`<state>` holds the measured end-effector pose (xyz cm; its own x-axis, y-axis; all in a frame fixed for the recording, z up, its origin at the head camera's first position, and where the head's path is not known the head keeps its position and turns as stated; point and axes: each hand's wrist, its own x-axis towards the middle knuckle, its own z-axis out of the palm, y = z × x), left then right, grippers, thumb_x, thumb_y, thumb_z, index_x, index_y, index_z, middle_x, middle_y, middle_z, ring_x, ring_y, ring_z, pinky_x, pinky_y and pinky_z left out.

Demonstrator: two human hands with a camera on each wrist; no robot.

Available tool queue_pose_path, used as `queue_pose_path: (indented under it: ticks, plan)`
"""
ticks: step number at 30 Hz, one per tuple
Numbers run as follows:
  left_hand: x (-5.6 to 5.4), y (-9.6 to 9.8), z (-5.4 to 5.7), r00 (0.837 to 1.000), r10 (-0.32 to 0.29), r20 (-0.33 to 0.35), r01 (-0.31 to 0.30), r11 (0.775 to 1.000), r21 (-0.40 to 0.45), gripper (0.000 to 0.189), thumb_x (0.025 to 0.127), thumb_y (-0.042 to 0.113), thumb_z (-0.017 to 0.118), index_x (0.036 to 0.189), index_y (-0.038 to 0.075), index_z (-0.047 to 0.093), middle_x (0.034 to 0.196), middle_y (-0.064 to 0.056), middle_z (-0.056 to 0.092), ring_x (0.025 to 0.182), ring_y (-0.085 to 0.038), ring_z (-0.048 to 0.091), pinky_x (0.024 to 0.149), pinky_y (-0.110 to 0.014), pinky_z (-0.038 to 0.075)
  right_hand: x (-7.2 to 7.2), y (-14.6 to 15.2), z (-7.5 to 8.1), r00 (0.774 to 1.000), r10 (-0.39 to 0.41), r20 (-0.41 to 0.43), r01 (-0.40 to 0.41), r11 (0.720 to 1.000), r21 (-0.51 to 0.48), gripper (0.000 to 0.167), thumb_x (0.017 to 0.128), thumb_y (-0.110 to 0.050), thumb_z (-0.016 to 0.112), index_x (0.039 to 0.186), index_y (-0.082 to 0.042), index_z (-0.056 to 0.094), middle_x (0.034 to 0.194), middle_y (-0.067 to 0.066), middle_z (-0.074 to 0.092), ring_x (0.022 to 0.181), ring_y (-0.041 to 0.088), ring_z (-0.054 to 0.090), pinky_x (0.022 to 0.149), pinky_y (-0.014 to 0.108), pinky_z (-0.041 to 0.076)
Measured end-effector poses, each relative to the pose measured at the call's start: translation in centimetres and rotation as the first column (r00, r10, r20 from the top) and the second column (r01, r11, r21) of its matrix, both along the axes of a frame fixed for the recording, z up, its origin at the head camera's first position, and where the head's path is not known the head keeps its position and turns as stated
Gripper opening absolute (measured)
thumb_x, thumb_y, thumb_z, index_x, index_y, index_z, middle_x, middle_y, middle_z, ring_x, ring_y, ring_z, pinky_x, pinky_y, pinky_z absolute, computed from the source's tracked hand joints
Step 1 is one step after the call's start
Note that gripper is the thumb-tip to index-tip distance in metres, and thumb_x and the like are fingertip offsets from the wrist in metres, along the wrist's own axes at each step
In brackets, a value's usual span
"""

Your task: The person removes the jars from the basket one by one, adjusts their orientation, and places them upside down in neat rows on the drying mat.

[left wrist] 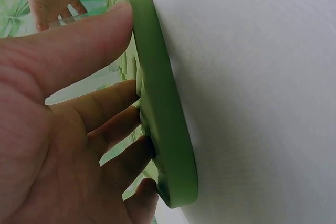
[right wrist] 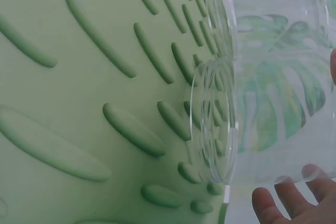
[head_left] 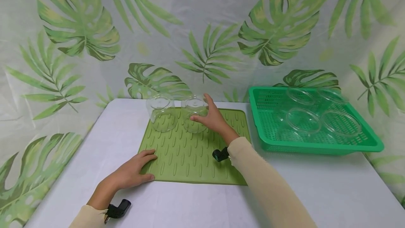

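Two clear cups stand side by side, rim down, on the back part of a green ridged mat [head_left: 193, 164]. Around the right-hand cup [head_left: 193, 106] curves my right hand [head_left: 213, 117], its thumb across the front and its fingers at the far right side. The right wrist view shows that cup [right wrist: 278, 114] with fingertips [right wrist: 262, 200] against its side. The left-hand cup [head_left: 161, 115] stands close beside it. My left hand [head_left: 133, 170] rests at the mat's front left corner, fingers on its top and thumb [left wrist: 113, 27] at its edge.
A green plastic basket [head_left: 316, 147] on the right holds several clear cups [head_left: 303, 120], rims up. A white cloth [head_left: 215, 203] covers the table. A leaf-printed curtain [head_left: 209, 10] hangs behind the table's far edge.
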<state>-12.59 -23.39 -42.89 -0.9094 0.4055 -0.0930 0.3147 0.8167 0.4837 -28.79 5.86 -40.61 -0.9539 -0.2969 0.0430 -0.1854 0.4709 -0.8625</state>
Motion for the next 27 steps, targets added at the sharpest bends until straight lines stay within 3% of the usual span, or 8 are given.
queue_pose_path:
  ticks: [12, 17, 22, 27]
  plan:
    - [0.0, -0.1, -0.2, 1.000, 0.002, -0.010, -0.002, 1.000, 0.005, 0.061, 0.084, 0.026, 0.076, 0.136, 0.002, 0.055, 0.151, -0.018, 0.044, 0.139, -0.045, 0.043, 0.108, -0.059, 0.043, 0.0, 0.1, 0.2, 1.000, 0.001, 0.011, -0.001, 1.000, 0.009, 0.107, 0.085, -0.041, 0.078, 0.160, -0.034, 0.002, 0.168, 0.007, 0.011, 0.150, 0.039, 0.027, 0.113, 0.063, 0.036]
    - [-0.2, -0.1, -0.4, 1.000, -0.004, -0.008, 0.004, 1.000, -0.003, 0.061, 0.085, 0.027, 0.076, 0.137, 0.002, 0.055, 0.152, -0.017, 0.044, 0.139, -0.044, 0.043, 0.108, -0.058, 0.043, 0.2, 0.3, 0.7, 1.000, -0.010, 0.002, 0.010, 1.000, 0.005, 0.112, 0.083, -0.042, 0.079, 0.160, -0.030, -0.002, 0.169, 0.006, 0.006, 0.154, 0.035, 0.018, 0.118, 0.062, 0.030]
    - [-0.2, 0.0, -0.2, 1.000, 0.002, -0.004, -0.002, 1.000, -0.013, 0.061, 0.085, 0.027, 0.076, 0.137, 0.002, 0.055, 0.152, -0.017, 0.044, 0.139, -0.044, 0.043, 0.109, -0.058, 0.042, 1.2, 0.9, 2.6, 0.993, -0.004, -0.115, 0.015, 0.995, 0.097, 0.110, 0.083, -0.045, 0.077, 0.161, -0.027, 0.001, 0.169, 0.007, 0.010, 0.155, 0.032, 0.017, 0.120, 0.061, 0.027]
    - [0.1, 0.1, 0.1, 1.000, 0.008, 0.001, -0.008, 1.000, -0.021, 0.062, 0.085, 0.028, 0.077, 0.137, 0.003, 0.055, 0.152, -0.017, 0.044, 0.139, -0.043, 0.043, 0.108, -0.058, 0.043, 2.9, 2.6, 4.7, 0.957, 0.100, -0.271, -0.031, 0.969, 0.246, 0.102, 0.085, -0.041, 0.077, 0.161, -0.017, 0.013, 0.166, 0.014, 0.018, 0.153, 0.037, 0.020, 0.119, 0.064, 0.026]
